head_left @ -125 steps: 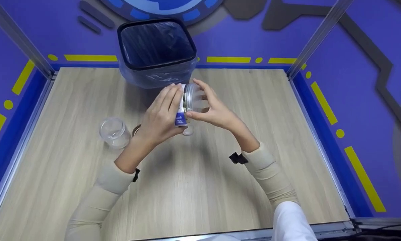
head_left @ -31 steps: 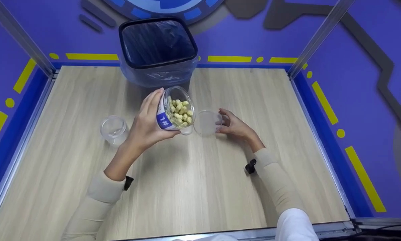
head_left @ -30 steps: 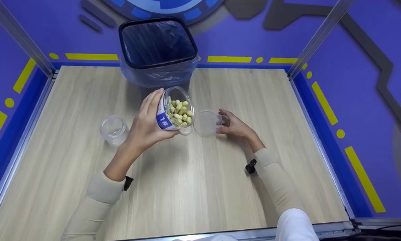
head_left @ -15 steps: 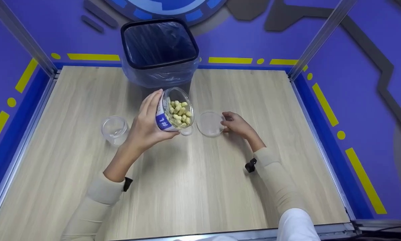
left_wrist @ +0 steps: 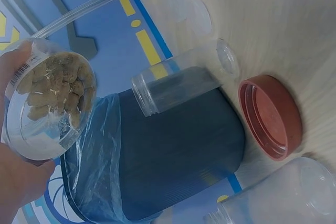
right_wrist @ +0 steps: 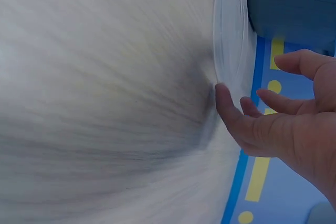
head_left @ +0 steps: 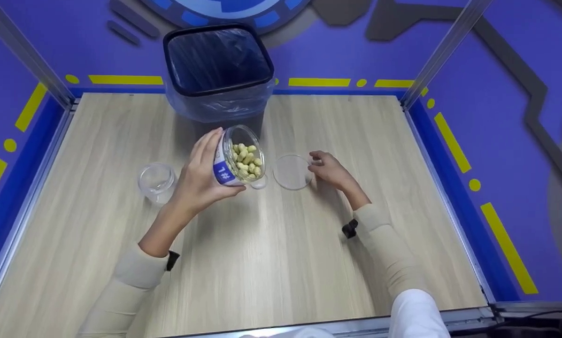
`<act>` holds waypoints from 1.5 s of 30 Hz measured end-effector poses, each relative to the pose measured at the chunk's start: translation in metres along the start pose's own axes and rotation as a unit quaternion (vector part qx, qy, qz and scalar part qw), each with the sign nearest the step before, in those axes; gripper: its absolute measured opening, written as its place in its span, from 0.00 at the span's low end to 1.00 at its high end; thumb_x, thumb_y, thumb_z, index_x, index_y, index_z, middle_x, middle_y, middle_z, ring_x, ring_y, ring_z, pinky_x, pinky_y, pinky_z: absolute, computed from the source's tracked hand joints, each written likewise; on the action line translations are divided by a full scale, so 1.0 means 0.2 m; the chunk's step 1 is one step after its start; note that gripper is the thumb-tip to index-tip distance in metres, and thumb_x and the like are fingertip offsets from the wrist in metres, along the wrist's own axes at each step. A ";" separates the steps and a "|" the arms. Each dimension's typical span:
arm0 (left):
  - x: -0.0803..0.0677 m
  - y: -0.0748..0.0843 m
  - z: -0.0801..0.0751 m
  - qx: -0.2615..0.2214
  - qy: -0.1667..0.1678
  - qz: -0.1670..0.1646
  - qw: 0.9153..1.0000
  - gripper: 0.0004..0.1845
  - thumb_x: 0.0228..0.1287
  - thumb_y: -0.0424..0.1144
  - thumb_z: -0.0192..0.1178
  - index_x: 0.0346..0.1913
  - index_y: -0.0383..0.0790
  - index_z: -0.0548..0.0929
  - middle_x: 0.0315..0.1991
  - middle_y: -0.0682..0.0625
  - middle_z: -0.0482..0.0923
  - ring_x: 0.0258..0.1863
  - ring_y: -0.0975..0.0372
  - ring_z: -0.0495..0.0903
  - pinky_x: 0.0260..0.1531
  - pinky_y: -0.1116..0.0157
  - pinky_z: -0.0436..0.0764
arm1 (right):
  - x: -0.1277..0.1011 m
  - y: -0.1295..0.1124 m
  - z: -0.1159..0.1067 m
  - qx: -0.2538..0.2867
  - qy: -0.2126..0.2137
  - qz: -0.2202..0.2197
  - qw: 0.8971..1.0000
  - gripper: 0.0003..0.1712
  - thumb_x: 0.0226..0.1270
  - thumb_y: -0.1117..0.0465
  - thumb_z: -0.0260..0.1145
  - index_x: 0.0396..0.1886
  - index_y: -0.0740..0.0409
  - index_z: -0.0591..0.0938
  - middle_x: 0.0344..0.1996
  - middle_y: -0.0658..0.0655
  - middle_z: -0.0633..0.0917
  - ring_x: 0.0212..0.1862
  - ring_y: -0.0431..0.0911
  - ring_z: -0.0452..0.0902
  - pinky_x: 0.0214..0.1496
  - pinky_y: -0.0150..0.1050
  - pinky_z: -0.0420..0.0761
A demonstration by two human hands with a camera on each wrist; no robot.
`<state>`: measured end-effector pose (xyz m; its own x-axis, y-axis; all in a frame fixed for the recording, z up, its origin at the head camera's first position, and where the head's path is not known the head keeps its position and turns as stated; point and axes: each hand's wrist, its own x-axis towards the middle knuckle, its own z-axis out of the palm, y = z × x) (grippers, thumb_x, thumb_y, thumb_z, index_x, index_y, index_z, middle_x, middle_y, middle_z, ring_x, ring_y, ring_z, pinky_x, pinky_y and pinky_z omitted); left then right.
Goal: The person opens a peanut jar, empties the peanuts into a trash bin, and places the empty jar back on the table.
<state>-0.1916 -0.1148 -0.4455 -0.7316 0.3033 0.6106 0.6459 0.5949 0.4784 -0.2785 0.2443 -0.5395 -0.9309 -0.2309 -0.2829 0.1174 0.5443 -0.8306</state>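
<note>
My left hand (head_left: 197,176) grips a clear jar (head_left: 223,168) with a blue and white label, tilted with its uncovered mouth toward the head camera. Pale nuts (head_left: 248,160) fill part of it; in the left wrist view they look brown behind the clear wall. To the right, a round clear lid (head_left: 292,172) lies flat on the table. My right hand (head_left: 331,171) is at the lid's right edge, fingers loosely bent and holding nothing. Seen from the right wrist, a fingertip (right_wrist: 223,95) is right by the lid's rim.
A dark bin (head_left: 227,105) with a clear bag stands at the back. A clear jar (head_left: 157,180) is left of my left hand. The left wrist view shows a red-brown lid (left_wrist: 273,116) and another clear jar (left_wrist: 181,74), mostly hidden from the head camera.
Earlier both hands were on the covered jar. The lid came off, moved right and down onto the table, and my right hand let it go. The jar's mouth turned toward the head camera.
</note>
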 end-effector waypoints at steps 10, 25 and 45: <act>0.01 -0.01 -0.03 0.017 -0.004 0.005 1.000 0.65 0.33 0.51 0.86 0.76 0.32 0.61 0.74 0.38 0.64 0.74 0.49 0.62 0.73 0.54 0.65 | 0.04 -0.26 -0.03 0.019 0.060 -0.093 0.994 0.30 0.77 0.61 0.57 0.75 0.64 0.66 0.70 0.65 0.70 0.70 0.61 0.67 0.66 0.50 0.75; 0.11 0.03 -0.10 0.016 0.034 0.022 0.999 0.66 0.33 0.51 0.86 0.75 0.30 0.61 0.74 0.37 0.63 0.74 0.48 0.61 0.73 0.54 0.64 | 0.27 -0.96 -0.12 0.232 0.092 -0.116 0.961 0.26 0.81 0.56 0.54 0.72 0.63 0.70 0.66 0.60 0.74 0.65 0.52 0.72 0.62 0.45 0.80; 0.26 0.01 -0.32 0.064 0.054 0.048 0.995 0.65 0.37 0.52 0.85 0.76 0.29 0.60 0.74 0.35 0.63 0.75 0.46 0.60 0.75 0.53 0.61 | 0.43 -1.14 -0.14 0.294 0.025 -0.058 0.954 0.27 0.78 0.63 0.57 0.72 0.67 0.69 0.65 0.68 0.74 0.52 0.51 0.81 0.59 0.50 0.79</act>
<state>-0.2153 -0.1446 -0.3723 -0.6359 0.2860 0.7168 0.6733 0.6595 0.3343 -0.3950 0.1228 -0.3609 -0.9631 -0.2156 -0.1614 0.1721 -0.0318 -0.9846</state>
